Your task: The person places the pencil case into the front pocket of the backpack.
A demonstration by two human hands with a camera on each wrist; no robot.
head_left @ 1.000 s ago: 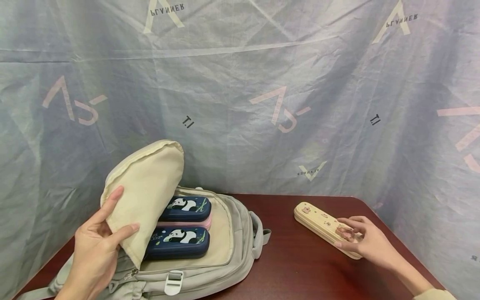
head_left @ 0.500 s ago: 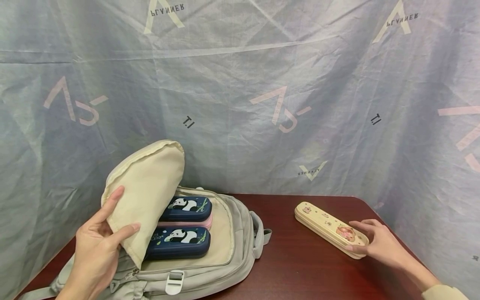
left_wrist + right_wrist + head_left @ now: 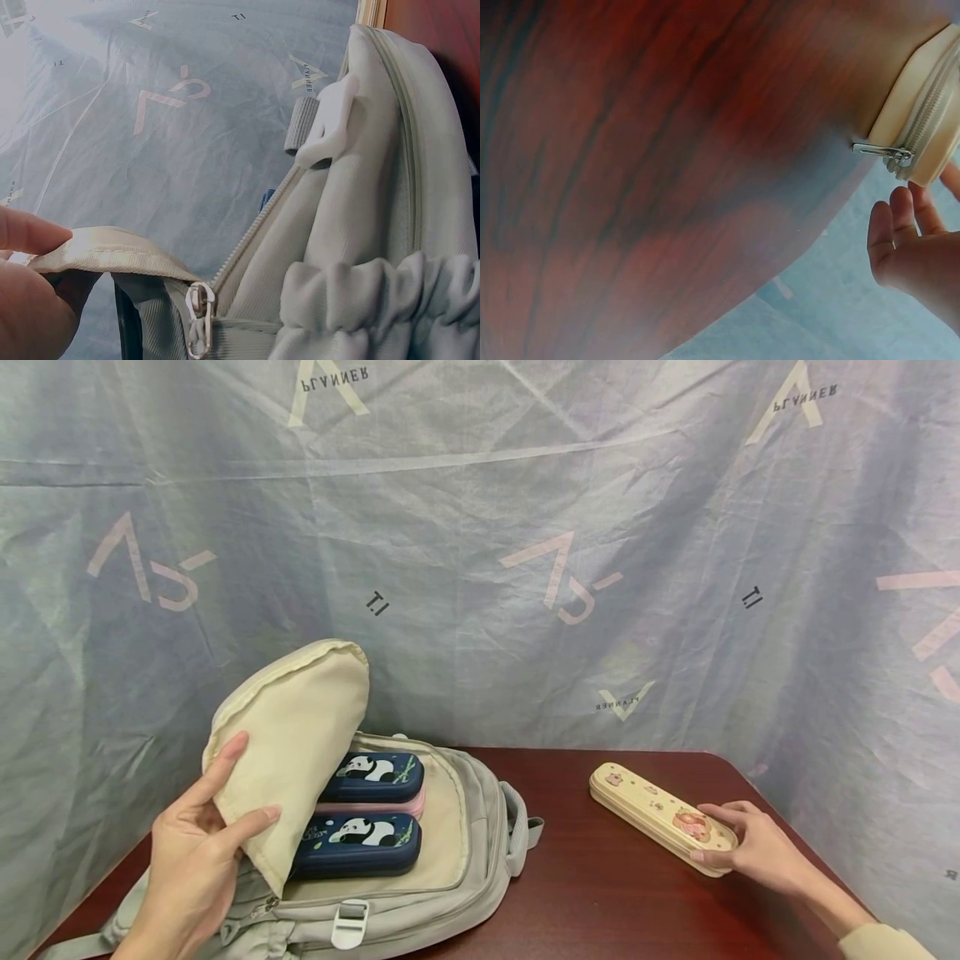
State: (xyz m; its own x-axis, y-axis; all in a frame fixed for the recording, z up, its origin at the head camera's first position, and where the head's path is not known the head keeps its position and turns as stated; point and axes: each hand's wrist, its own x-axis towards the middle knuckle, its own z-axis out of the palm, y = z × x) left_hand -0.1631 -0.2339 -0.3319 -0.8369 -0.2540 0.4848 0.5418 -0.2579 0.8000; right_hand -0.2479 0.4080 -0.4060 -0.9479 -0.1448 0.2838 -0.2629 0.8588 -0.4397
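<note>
At the left in the head view, my left hand (image 3: 191, 852) pinches the raised cream-lined flap (image 3: 292, 743) of a grey backpack (image 3: 480, 810). Its thumb lies on the lining; the left wrist view shows the flap edge (image 3: 112, 247) between thumb and fingers. Two navy panda pencil cases (image 3: 367, 843) lie inside the pocket, partly behind the flap, with a pink case (image 3: 415, 806) mostly hidden between them. On the right, my right hand (image 3: 765, 847) grips the near end of a cream pencil case (image 3: 652, 810) with cartoon prints, thumb and finger on opposite sides. The case lies on the table.
The dark red table (image 3: 570, 893) runs between the backpack and the cream case. A grey printed curtain (image 3: 480, 568) hangs behind and at both sides. A zipper pull (image 3: 199, 307) hangs by the flap's corner; a white buckle (image 3: 348, 924) sits on the bag's near side.
My right hand has slid back right, from over the cream case to its near end, then stayed there. The case has hardly moved. My left hand and the flap look still.
</note>
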